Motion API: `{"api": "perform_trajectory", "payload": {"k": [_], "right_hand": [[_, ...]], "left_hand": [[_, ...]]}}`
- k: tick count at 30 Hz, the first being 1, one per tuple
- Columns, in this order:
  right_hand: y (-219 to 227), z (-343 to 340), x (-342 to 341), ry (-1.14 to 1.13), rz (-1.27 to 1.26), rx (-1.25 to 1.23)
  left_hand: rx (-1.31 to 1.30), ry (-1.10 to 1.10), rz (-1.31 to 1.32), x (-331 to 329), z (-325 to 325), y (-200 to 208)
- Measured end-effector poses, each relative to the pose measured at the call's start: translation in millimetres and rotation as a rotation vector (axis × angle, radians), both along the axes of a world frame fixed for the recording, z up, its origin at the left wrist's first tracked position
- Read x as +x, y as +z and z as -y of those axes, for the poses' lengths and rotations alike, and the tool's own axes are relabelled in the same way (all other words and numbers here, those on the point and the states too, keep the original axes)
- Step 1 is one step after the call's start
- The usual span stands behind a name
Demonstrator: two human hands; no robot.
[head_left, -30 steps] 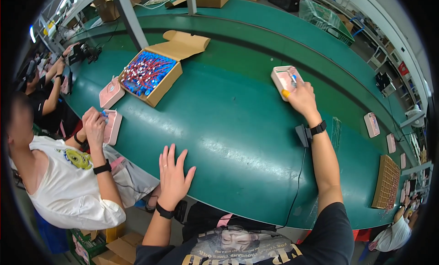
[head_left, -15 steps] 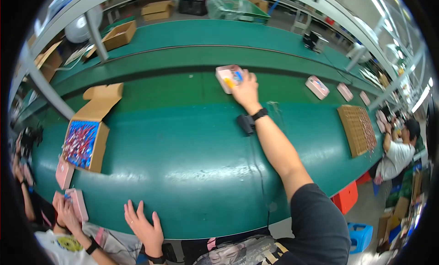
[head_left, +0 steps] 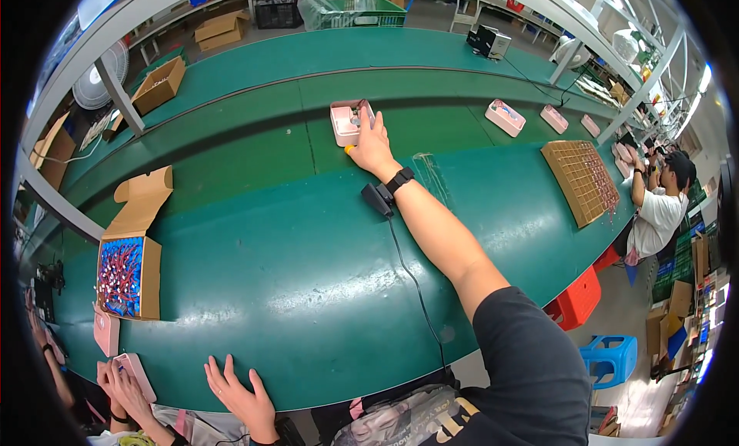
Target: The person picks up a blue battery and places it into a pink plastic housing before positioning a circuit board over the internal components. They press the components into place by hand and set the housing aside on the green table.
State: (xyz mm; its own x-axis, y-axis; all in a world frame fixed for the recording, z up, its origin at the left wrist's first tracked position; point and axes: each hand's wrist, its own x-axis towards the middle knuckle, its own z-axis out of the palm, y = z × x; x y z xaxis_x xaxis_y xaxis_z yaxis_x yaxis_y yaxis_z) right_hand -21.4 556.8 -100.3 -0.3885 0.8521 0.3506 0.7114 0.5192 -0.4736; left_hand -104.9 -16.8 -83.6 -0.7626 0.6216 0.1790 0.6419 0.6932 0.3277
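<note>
**On the far belt: right hand at a pink case**

At the far edge of the green table (head_left: 308,292), where the moving belt (head_left: 431,122) runs past, your stock stands as follows.

- Right hand (head_left: 373,142): stretched full length across the table, palm down, fingers draped over the near right corner of the pink case (head_left: 346,122). Whether they clamp the case or only lie on it cannot be told from above. A small yellow piece (head_left: 349,149) shows under the heel of the hand, touching it.
- Pink case: open-topped, lying on the belt, just past the strip that parts belt from table.
- Left hand (head_left: 242,396): flat on the near edge of the table, fingers spread, holding nothing.
- Black box (head_left: 377,199): beside your right wrist, its cable (head_left: 419,292) trailing back to the near edge.
- Cardboard box (head_left: 127,273): toward the left end of the table, flaps up, full of small red and blue parts.
- Gridded tray (head_left: 581,180): toward the right end.
- More pink cases (head_left: 506,116): further right along the belt, well apart from yours.
- Another person's hands (head_left: 123,380): at the near left corner, holding a pink case of their own.

Step in hand, as judged: taking the case off the belt. Your next move calls for a firm close on its corner, then a straight drag back, passing clear of the black box.
</note>
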Motion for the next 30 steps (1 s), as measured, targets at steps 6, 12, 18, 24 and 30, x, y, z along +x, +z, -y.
{"api": "perform_trajectory", "payload": {"k": [6, 12, 18, 24, 30], "right_hand": [[9.5, 13.0, -39.8, 0.219, -0.269, 0.54], [22.2, 16.7, -3.8, 0.484, -0.263, 0.529], [-21.4, -19.2, -19.1, 0.568, -0.528, -0.232], [-25.1, -4.8, -37.5, 0.739, -0.492, -0.696], [-53.9, -55.7, -17.9, 0.734, -0.462, -0.61]], "left_hand": [[-0.008, 0.026, -0.076, -7.0, 15.0, 10.4], [0.106, -0.065, -0.069, -10.1, -8.8, -2.0], [0.09, 0.013, -0.089, -0.1, 1.1, 1.4], [0.065, 0.079, -0.083, 5.2, 12.8, 1.7], [0.143, 0.081, -0.086, 1.9, -1.5, -13.7]]}}
